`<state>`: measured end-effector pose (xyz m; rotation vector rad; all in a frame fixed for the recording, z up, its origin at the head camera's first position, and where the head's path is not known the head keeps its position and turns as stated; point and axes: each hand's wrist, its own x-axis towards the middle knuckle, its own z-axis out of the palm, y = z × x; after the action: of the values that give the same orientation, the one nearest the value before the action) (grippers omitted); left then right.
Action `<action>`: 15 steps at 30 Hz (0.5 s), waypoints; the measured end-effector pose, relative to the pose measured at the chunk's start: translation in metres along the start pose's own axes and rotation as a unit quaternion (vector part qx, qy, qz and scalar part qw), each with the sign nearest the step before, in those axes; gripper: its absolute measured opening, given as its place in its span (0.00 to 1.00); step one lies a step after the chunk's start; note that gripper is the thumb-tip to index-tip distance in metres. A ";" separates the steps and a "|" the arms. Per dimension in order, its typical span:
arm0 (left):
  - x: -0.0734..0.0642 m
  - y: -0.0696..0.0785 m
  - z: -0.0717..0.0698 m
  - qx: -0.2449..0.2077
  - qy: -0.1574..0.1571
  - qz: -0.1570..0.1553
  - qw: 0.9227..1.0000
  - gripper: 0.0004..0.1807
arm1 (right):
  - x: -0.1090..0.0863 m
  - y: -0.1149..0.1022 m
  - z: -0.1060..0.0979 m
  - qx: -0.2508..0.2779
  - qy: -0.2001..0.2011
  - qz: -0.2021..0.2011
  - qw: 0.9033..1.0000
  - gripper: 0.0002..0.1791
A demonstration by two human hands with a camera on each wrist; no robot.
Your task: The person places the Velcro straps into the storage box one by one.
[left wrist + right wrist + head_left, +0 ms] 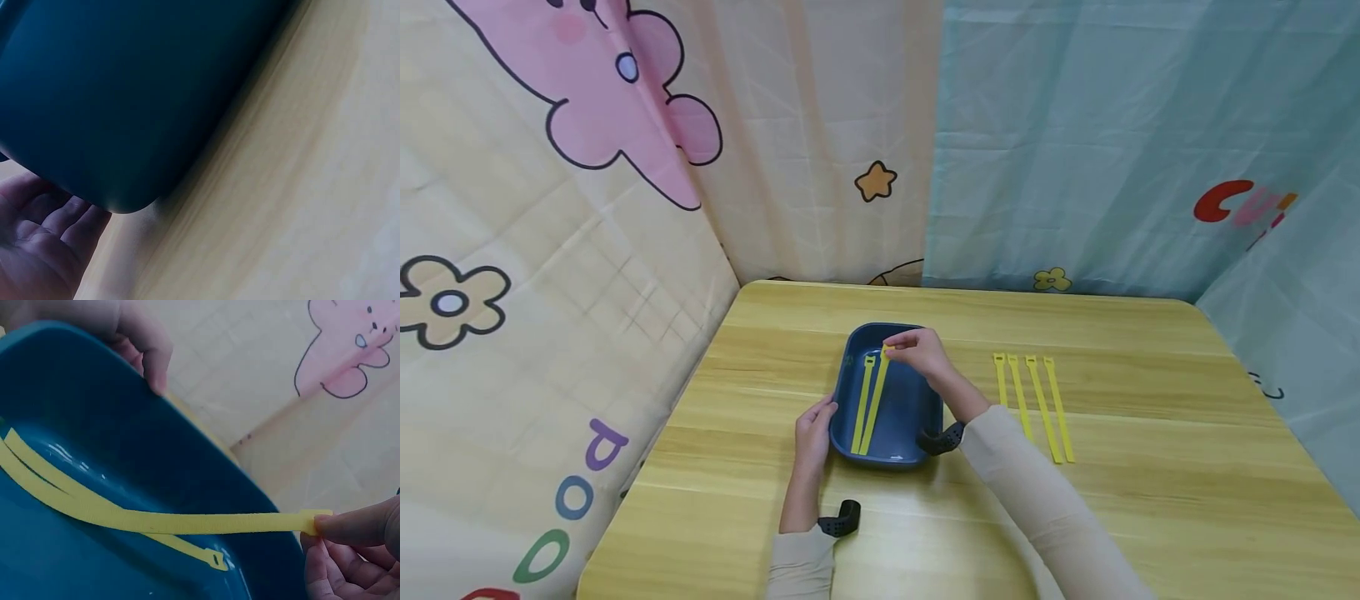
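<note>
Tabletop of pale wood grain, broad beneath everything. Near its middle, a deep blue tray with rounded corners, long sides running front to back. At the tray's left side, the left hand, fingertips at the outer wall; cannot tell clasping from mere steadying. Over the far part of the tray, the right hand, grip closed on the held strap in a pinch between thumb and fingers.

By the look of things, a laying-down step. Best to keep the left hand light but firm against the tray, to prevent sliding. Lower the pinched end slowly, let the length settle flat, and only then release. Aim for a line alongside the neighbour, without overlap or twist.

To the right of the tray, four loose straps on the tabletop, side by side and apart, partly hidden by the right sleeve. Inside the tray, the second strap, just beside the held strap at the near end. Held strap yellow, flat, narrow and apparently soft, bending upward from the tray floor to the pinch. On the second strap, a wider tab with a small slot.
</note>
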<state>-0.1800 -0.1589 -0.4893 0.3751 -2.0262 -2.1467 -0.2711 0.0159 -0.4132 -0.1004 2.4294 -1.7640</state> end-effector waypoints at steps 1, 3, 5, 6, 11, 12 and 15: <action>0.000 0.000 0.000 0.000 0.001 -0.002 1.000 0.22 | 0.003 0.002 0.002 -0.001 0.002 0.009 1.000 0.09; 0.000 0.001 0.000 -0.005 0.003 -0.003 1.000 0.21 | 0.009 0.008 0.005 0.004 0.003 0.029 1.000 0.09; -0.001 0.003 0.000 -0.008 0.005 -0.006 1.000 0.19 | 0.014 0.012 0.008 0.012 0.006 0.049 0.999 0.09; -0.002 0.004 0.000 -0.011 0.006 -0.004 1.000 0.19 | 0.016 0.015 0.009 0.016 0.006 0.057 0.998 0.10; -0.003 0.005 -0.001 -0.014 0.005 -0.007 1.000 0.18 | 0.024 0.022 0.015 0.039 0.005 0.082 0.996 0.11; -0.002 0.005 -0.001 -0.013 0.006 -0.007 1.000 0.18 | 0.025 0.023 0.016 0.042 0.005 0.087 0.995 0.11; -0.002 0.005 0.000 -0.014 0.008 -0.006 1.000 0.18 | 0.029 0.028 0.018 0.055 0.007 0.103 0.993 0.10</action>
<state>-0.1783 -0.1587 -0.4839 0.3986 -1.9878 -2.1698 -0.2966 0.0038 -0.4478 0.1687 2.2530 -1.8041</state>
